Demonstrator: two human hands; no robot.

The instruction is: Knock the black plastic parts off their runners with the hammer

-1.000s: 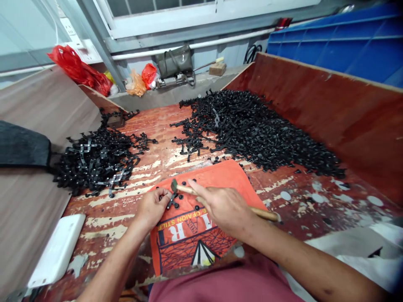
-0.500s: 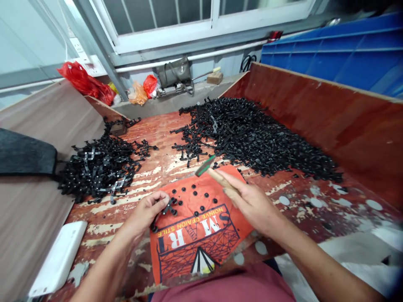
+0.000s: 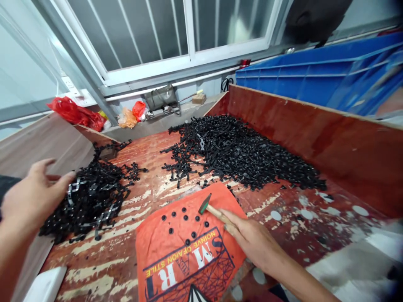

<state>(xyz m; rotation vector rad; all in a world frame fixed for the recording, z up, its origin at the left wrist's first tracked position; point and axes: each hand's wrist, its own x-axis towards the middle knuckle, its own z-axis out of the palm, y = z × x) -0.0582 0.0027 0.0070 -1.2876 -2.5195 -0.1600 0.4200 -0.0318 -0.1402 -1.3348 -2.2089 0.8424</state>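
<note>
**Hammer over the orange cloth**

In my right hand point(image 3: 255, 241) sits the small hammer point(image 3: 210, 208), fingers wrapped round its wooden handle, its green head hovering just above the orange cloth point(image 3: 189, 256). Small black round pieces point(image 3: 184, 218) lie scattered on the cloth right under the hammer head. My left hand point(image 3: 33, 197) hangs spread and empty, fingers loose, touching the near edge of the left pile of black plastic frames point(image 3: 94, 193). Beyond my right hand, a larger black heap point(image 3: 239, 151) covers the red worn board point(image 3: 283, 209).

small hammer point(image 3: 210, 207) over orange cloth point(image 3: 189, 251)
</note>
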